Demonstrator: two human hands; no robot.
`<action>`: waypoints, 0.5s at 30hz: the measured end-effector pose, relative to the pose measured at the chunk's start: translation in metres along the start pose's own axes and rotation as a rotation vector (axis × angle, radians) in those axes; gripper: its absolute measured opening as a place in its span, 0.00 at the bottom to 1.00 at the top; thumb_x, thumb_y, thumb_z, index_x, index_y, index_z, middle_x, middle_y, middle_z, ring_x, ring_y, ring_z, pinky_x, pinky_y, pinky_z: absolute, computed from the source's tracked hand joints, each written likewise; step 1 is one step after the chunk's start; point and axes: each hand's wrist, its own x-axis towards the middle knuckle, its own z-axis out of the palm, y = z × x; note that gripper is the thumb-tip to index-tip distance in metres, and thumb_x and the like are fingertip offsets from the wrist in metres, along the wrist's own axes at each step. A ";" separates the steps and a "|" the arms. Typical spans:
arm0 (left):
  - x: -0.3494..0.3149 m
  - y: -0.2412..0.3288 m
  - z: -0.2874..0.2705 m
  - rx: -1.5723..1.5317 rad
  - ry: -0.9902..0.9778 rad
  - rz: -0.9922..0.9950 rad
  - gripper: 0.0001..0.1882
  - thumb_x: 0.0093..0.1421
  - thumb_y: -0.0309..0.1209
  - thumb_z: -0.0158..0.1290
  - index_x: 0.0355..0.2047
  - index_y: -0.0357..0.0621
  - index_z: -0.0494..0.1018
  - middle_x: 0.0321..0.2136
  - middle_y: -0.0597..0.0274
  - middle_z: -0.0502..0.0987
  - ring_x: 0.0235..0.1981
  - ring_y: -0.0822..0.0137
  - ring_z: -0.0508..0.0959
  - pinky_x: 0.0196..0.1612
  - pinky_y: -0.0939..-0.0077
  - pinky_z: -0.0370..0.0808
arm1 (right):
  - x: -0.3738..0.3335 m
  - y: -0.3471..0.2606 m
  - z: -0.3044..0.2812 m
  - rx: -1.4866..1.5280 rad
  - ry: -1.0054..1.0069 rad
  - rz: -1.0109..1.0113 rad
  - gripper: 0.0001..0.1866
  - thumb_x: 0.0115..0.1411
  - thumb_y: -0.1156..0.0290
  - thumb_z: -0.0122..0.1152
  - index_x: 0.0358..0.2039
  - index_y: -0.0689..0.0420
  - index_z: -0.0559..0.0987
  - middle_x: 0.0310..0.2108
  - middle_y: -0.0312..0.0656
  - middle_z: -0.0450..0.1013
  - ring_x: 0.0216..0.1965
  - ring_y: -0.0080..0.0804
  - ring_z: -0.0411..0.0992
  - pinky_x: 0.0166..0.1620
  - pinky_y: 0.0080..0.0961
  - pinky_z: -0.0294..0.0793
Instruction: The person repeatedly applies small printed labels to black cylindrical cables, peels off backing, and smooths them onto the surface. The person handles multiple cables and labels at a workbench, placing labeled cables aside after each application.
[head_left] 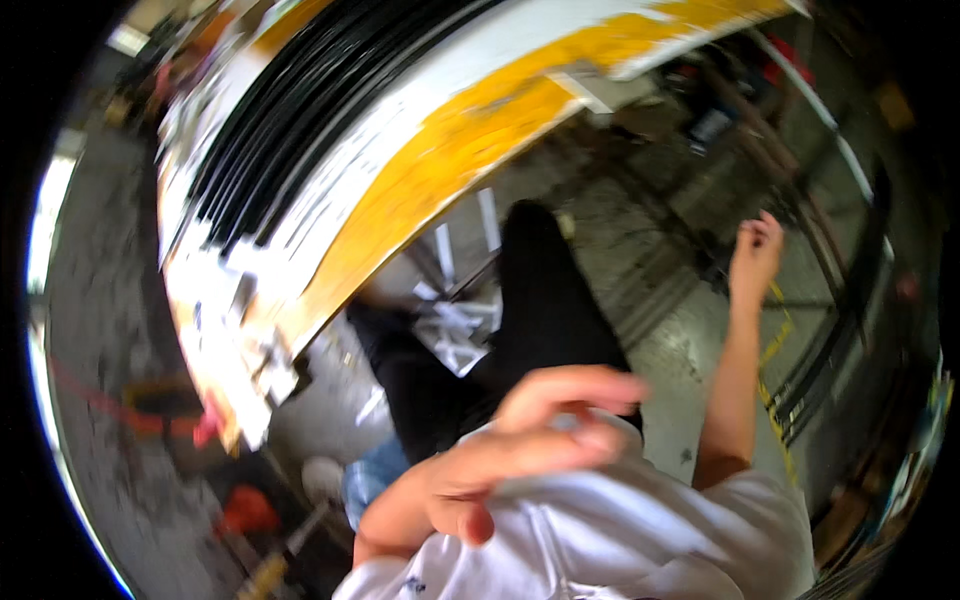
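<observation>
My left hand [545,440] is raised in front of my white shirt, blurred by motion. Its fingers stretch to the right with gaps between them, and I see nothing in it. Out to the right, my right hand [757,262] is held away from my body over the floor. Its fingers are loosely bent and a little apart, with nothing visible between them. Nearest to that hand is a dark metal frame [815,225]. Long black strips [330,95] lie side by side on the white and yellow tabletop [480,125], away from both hands.
More black strips [835,345] hang or lean at the right. Pale scraps [455,325] litter the floor by my legs. A red object [247,510] and a blue item [370,485] are at the lower left. Yellow tape [776,345] marks the floor.
</observation>
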 end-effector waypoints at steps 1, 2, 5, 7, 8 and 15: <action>-0.002 0.011 0.006 -0.061 0.005 -0.005 0.32 0.64 0.48 0.47 0.54 0.30 0.69 0.49 0.43 0.72 0.55 0.53 0.70 0.56 0.62 0.67 | -0.010 -0.028 0.013 0.122 -0.061 -0.048 0.18 0.65 0.68 0.57 0.54 0.58 0.72 0.41 0.40 0.71 0.35 0.28 0.69 0.41 0.25 0.71; -0.003 0.008 0.005 -0.128 -0.003 0.021 0.31 0.63 0.47 0.47 0.54 0.30 0.70 0.49 0.43 0.72 0.54 0.53 0.70 0.55 0.62 0.67 | -0.011 -0.048 0.011 0.137 -0.128 -0.076 0.16 0.66 0.69 0.55 0.53 0.57 0.73 0.41 0.39 0.71 0.36 0.28 0.70 0.41 0.26 0.71; -0.006 0.018 0.007 -0.246 0.018 0.073 0.28 0.63 0.44 0.48 0.52 0.30 0.70 0.48 0.43 0.73 0.52 0.53 0.72 0.54 0.62 0.68 | -0.028 -0.121 0.027 0.198 -0.309 -0.320 0.12 0.66 0.73 0.54 0.49 0.56 0.75 0.40 0.37 0.72 0.37 0.28 0.70 0.42 0.27 0.71; -0.013 0.024 0.010 -0.262 0.065 0.109 0.26 0.62 0.42 0.48 0.51 0.30 0.71 0.47 0.43 0.73 0.51 0.53 0.72 0.53 0.63 0.69 | -0.042 -0.162 0.043 0.280 -0.406 -0.427 0.09 0.63 0.77 0.55 0.44 0.57 0.78 0.39 0.37 0.72 0.37 0.29 0.71 0.43 0.27 0.72; -0.014 0.026 0.007 -0.269 0.068 0.134 0.25 0.62 0.41 0.49 0.51 0.30 0.71 0.46 0.43 0.73 0.51 0.53 0.73 0.53 0.63 0.69 | -0.044 -0.181 0.048 0.296 -0.416 -0.488 0.08 0.61 0.80 0.56 0.40 0.59 0.78 0.39 0.38 0.73 0.38 0.30 0.72 0.43 0.27 0.73; -0.034 0.059 -0.016 -0.115 0.222 0.288 0.19 0.60 0.33 0.50 0.47 0.31 0.72 0.43 0.43 0.74 0.47 0.54 0.75 0.50 0.63 0.72 | -0.025 -0.280 0.120 0.260 -0.458 -1.031 0.11 0.59 0.78 0.58 0.43 0.59 0.77 0.41 0.44 0.75 0.44 0.42 0.73 0.49 0.33 0.72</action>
